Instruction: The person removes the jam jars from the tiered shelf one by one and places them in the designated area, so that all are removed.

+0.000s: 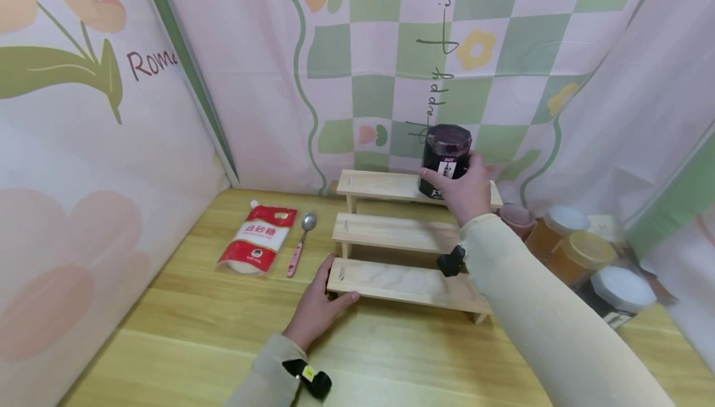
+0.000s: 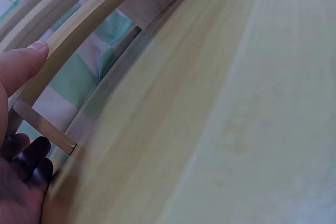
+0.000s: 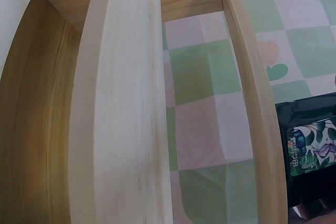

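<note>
My right hand (image 1: pixel 470 190) grips a dark jar (image 1: pixel 441 156) with a purplish lid at the right part of the top step of a three-tier wooden rack (image 1: pixel 399 228). Whether the jar's base touches the board I cannot tell. In the right wrist view the jar (image 3: pixel 315 148) shows a leafy printed label at the right edge. My left hand (image 1: pixel 318 308) holds the left end of the rack's lowest step. Its thumb (image 2: pixel 23 66) lies against the front board in the left wrist view, with the other fingers curled by the leg.
Left of the rack lie a red-and-white sugar pouch (image 1: pixel 259 237) and a spoon (image 1: pixel 302 242) with a pink handle. Several lidded jars stand to the right, among them a yellow-lidded jar (image 1: pixel 581 257) and a white-lidded dark jar (image 1: pixel 617 292). A checked curtain (image 1: pixel 374 100) hangs behind.
</note>
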